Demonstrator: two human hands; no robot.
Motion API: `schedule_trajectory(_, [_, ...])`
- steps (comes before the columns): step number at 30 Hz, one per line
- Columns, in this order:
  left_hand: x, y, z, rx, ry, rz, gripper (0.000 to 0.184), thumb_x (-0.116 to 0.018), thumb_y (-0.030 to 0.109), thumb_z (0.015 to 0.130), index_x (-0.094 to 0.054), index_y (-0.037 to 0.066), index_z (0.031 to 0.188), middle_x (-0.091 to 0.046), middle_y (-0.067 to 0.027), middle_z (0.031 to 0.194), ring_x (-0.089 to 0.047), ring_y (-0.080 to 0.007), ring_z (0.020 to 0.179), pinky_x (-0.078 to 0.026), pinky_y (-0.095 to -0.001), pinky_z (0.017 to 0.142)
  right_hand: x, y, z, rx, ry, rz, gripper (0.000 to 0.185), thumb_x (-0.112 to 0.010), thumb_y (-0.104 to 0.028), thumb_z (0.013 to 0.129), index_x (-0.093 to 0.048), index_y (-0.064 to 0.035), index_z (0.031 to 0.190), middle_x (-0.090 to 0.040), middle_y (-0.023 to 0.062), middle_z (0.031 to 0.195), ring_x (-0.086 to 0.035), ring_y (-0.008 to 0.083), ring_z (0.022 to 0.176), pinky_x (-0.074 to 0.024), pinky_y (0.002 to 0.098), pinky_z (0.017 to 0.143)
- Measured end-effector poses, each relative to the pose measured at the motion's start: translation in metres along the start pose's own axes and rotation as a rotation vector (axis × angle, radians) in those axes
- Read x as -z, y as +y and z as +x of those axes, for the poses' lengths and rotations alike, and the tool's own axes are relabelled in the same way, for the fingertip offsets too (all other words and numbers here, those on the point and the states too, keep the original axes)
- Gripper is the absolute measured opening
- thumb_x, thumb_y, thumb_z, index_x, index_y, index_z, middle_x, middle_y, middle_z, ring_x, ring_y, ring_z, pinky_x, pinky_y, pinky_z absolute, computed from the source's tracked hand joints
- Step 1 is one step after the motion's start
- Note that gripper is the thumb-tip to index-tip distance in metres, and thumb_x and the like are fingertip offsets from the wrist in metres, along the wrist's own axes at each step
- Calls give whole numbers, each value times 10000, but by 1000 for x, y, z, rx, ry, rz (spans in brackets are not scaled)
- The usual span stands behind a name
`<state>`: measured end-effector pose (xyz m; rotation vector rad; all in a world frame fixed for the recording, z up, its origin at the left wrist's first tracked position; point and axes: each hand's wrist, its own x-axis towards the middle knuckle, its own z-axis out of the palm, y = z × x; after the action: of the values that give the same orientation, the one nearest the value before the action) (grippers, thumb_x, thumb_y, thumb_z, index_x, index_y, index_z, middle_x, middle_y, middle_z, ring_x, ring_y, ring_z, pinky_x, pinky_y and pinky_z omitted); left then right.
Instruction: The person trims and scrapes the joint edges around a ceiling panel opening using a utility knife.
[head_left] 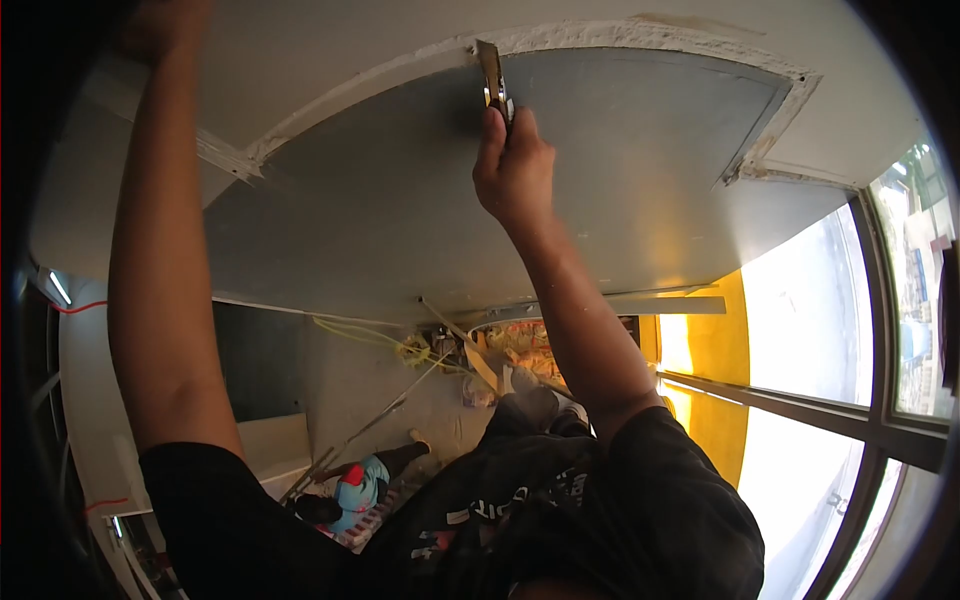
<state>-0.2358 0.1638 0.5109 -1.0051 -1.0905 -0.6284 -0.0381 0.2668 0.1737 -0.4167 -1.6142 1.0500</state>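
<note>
My right hand (515, 165) is closed around the handle of a scraper-like tool (491, 75), raised at the upper middle. The tool's flat blade touches or nearly touches the rough white edge strip (610, 37) along the top of a grey panel (400, 190). My left arm stretches up at the far left, and my left hand (165, 28) is near the pale surface (300, 40) at the top left corner. Its fingers are dark and partly cut off, so their pose is unclear.
Below on the floor, a person (355, 492) in a light blue top is at the lower left. Poles and a yellow-green cord (412, 350) lie near orange bags (525, 345). At the right stand a yellow panel (735, 330) and window frames (885, 400).
</note>
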Motion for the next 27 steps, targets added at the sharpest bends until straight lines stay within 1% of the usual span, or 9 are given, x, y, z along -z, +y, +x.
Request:
schedule_trajectory(4, [0, -6, 1, -35, 18, -27, 357, -478, 97, 915, -515, -37, 1244, -467, -274, 1338, -450, -456, 1278, -357, -617, 1030, -12, -8, -10, -94, 9, 4, 329, -567, -279, 1049, -465, -16, 879, -601, 227, 608, -615, 486, 568, -465, 528, 489])
schedule_trajectory(11, [-2, -6, -1, -23, 5, -3, 335, -479, 80, 925, -514, -39, 1236, -469, -264, 1336, -448, -443, 1290, -357, -600, 1039, -15, -10, -10, -74, 54, 45, 324, -558, -272, 1054, -467, -16, 878, -591, 215, 595, -608, 481, 550, -451, 529, 480])
schedule_trajectory(14, [0, -12, -3, -76, 28, -23, 321, -485, 66, 936, -511, -28, 1241, -466, -250, 1322, -465, -427, 1251, -369, -586, 1014, -13, -12, -11, -82, 59, -3, 321, -553, -264, 1058, -464, -17, 872, -581, 209, 588, -609, 471, 549, -447, 513, 481])
schedule_trajectory(17, [1, -5, -3, -14, -6, 11, 311, -486, 57, 948, -504, -20, 1249, -462, -234, 1298, -480, -409, 1196, -386, -579, 975, -22, -10, -10, -84, 71, 28, 325, -558, -265, 1057, -463, -18, 869, -577, 199, 582, -608, 466, 544, -441, 502, 475])
schedule_trajectory(20, [-1, -8, -2, 4, 32, 24, 304, -484, 64, 952, -505, -19, 1243, -465, -228, 1269, -492, -399, 1148, -400, -572, 939, -45, -10, -16, -208, 74, 133, 325, -558, -263, 1057, -463, -16, 869, -564, 186, 564, -606, 472, 543, -444, 504, 476])
schedule_trajectory(22, [0, -12, -1, 1, 27, 9, 307, -502, 86, 953, -506, -9, 1245, -468, -225, 1255, -499, -402, 1134, -405, -568, 926, -53, -10, -21, -240, 71, 277, 331, -551, -259, 1070, -480, -15, 858, -598, 161, 595, -627, 370, 476, -483, 429, 455])
schedule_trajectory(23, [0, -13, -2, 2, 28, 10, 307, -502, 86, 953, -506, -9, 1245, -468, -225, 1255, -499, -402, 1134, -405, -568, 926, -49, -8, -25, -239, 70, 277, 331, -551, -259, 1070, -480, -15, 858, -598, 161, 595, -627, 370, 476, -483, 429, 455])
schedule_trajectory(25, [-4, -15, 1, 21, 41, -125, 332, -534, 131, 951, -511, 7, 1258, -467, -225, 1270, -504, -410, 1134, -402, -575, 940, -26, 2, -38, 99, -306, -205, 303, -531, -275, 1080, -513, -27, 906, -614, 101, 606, -653, 251, 478, -512, 360, 461])
schedule_trajectory(27, [-10, -20, 4, -61, 53, -77, 353, -541, 163, 956, -510, 16, 1275, -461, -230, 1310, -495, -420, 1181, -396, -588, 973, -13, 19, -59, 89, -261, -99, 278, -534, -269, 1077, -531, -29, 936, -600, 74, 603, -647, 203, 494, -504, 350, 457])
